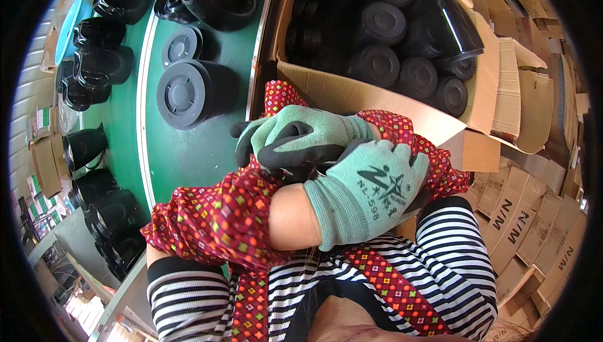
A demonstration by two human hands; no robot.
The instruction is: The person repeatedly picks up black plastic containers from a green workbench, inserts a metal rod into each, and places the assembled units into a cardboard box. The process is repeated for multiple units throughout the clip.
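Forearms crossed before the chest. Left hand (370, 185), in a mint-green glove with a dark palm coating, extends rightward; its fingers bend over the right oversleeve (443, 160), a red patterned cloth, and appear to touch it. Whether they grip the fabric: cannot tell.

Right hand (298, 138), gloved alike, lies farther off and to the left, beside the left oversleeve (217, 219). Its fingers are curled; cannot tell whether cloth is pinched between them. Bare skin shows between the left oversleeve and the glove cuff.

Beyond and left of the hands, on the green counter (188, 160): a large black canister (183, 94), round ridged end facing up, with a smaller black disc-ended piece (180, 45) just beyond it. Glossy black jugs (103, 65) stand along the far left, past a white stripe.

Far right: an open cardboard box (314, 81) filled with black cylinders (380, 65); a shiny black shell (449, 21) rests on top. Cartons (515, 210) lie at right.
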